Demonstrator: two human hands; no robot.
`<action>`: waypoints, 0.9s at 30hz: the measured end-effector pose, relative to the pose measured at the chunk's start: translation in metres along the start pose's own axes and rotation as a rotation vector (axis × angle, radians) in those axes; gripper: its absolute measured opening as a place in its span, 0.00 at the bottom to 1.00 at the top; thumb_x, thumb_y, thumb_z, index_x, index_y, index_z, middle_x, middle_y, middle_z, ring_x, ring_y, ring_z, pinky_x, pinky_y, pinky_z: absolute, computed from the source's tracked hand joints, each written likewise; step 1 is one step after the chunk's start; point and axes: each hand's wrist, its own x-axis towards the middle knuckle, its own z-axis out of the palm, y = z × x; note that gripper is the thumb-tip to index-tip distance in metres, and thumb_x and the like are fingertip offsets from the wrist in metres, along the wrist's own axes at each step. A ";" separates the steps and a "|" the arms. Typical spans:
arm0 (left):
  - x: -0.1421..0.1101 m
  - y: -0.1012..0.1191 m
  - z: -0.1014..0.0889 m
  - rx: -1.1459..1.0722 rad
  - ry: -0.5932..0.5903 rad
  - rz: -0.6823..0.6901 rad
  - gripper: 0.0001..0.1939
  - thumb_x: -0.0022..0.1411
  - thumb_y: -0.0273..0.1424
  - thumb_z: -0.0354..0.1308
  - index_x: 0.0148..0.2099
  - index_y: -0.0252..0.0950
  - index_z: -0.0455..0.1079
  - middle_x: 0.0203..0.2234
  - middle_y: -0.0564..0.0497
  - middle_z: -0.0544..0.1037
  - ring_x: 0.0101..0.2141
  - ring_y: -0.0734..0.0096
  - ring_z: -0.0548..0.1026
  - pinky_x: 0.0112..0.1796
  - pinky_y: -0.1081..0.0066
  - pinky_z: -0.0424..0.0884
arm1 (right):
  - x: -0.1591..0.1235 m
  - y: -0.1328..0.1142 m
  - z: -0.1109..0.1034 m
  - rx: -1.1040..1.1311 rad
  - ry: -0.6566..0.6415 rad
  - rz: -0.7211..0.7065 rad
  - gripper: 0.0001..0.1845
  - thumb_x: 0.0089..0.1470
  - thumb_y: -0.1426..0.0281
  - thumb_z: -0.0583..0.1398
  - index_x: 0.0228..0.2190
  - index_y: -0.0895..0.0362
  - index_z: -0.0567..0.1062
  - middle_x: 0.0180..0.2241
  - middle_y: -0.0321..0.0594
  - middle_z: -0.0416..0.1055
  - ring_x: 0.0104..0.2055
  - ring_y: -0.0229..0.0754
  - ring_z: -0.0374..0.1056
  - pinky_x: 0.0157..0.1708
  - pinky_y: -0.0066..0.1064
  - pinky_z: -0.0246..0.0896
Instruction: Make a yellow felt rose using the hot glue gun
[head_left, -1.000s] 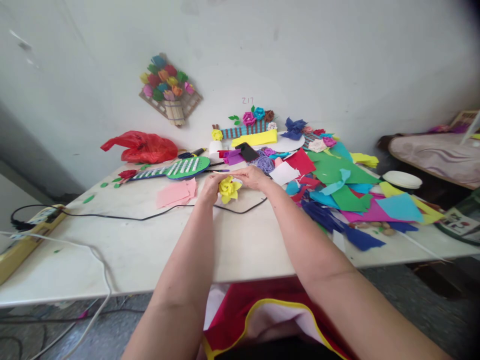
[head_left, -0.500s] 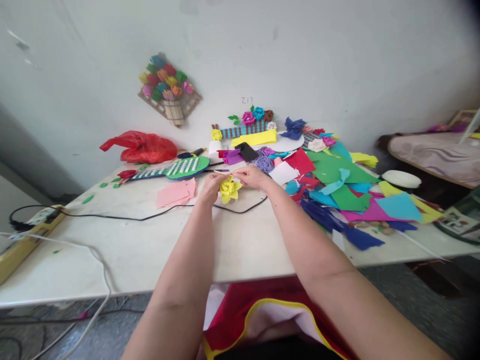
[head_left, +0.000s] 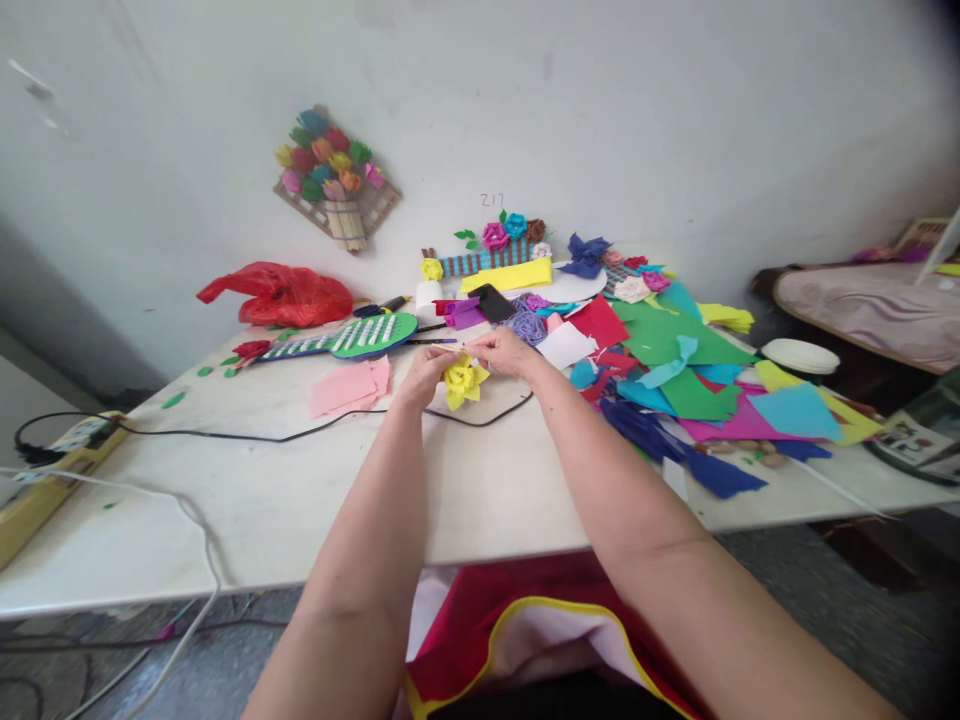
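Note:
A yellow paper flower is between my two hands, above the table's middle. My left hand is closed at the flower's left side, its fingers pinching the flower's edge or base. My right hand is closed at the flower's upper right, with thumb and fingertips together against it. A thin pale strip or stick shows at the left fingertips; its kind is too small to tell. Pink paper sheets lie just left of my left hand. A black cable runs across the table below the flower.
Coloured paper pieces pile up on the right. A phone, purple cord and scissors lie behind my hands. A green guitar-shaped craft and red plastic bag are at left. A power strip sits at the left edge.
The yellow flower has shifted slightly right and turned a little between my fingers. Both hands stay almost in place.

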 end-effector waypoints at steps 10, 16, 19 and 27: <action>0.000 0.001 -0.001 0.012 -0.017 -0.018 0.15 0.38 0.38 0.68 0.25 0.31 0.75 0.19 0.48 0.76 0.22 0.69 0.72 0.28 0.71 0.67 | 0.001 0.003 0.001 0.045 0.016 -0.011 0.21 0.46 0.54 0.58 0.17 0.59 0.70 0.16 0.32 0.60 0.23 0.33 0.54 0.27 0.29 0.50; -0.003 0.004 -0.002 0.037 -0.029 -0.020 0.15 0.39 0.39 0.68 0.25 0.31 0.75 0.19 0.48 0.76 0.22 0.69 0.72 0.28 0.71 0.67 | 0.001 0.006 0.001 0.049 0.018 -0.012 0.20 0.46 0.56 0.59 0.20 0.61 0.76 0.17 0.33 0.62 0.24 0.34 0.56 0.28 0.29 0.53; -0.004 0.005 0.000 0.060 -0.042 -0.037 0.16 0.38 0.39 0.68 0.25 0.31 0.76 0.19 0.48 0.76 0.23 0.69 0.72 0.28 0.71 0.66 | 0.002 0.007 0.001 0.049 0.035 0.001 0.19 0.47 0.58 0.60 0.23 0.62 0.80 0.18 0.34 0.65 0.24 0.35 0.57 0.27 0.28 0.53; -0.002 0.002 0.003 0.049 -0.029 -0.058 0.15 0.39 0.38 0.67 0.25 0.30 0.76 0.20 0.46 0.77 0.24 0.67 0.74 0.28 0.71 0.67 | 0.004 0.008 0.001 0.027 0.054 -0.011 0.14 0.47 0.64 0.62 0.28 0.62 0.84 0.24 0.38 0.75 0.28 0.38 0.66 0.28 0.27 0.58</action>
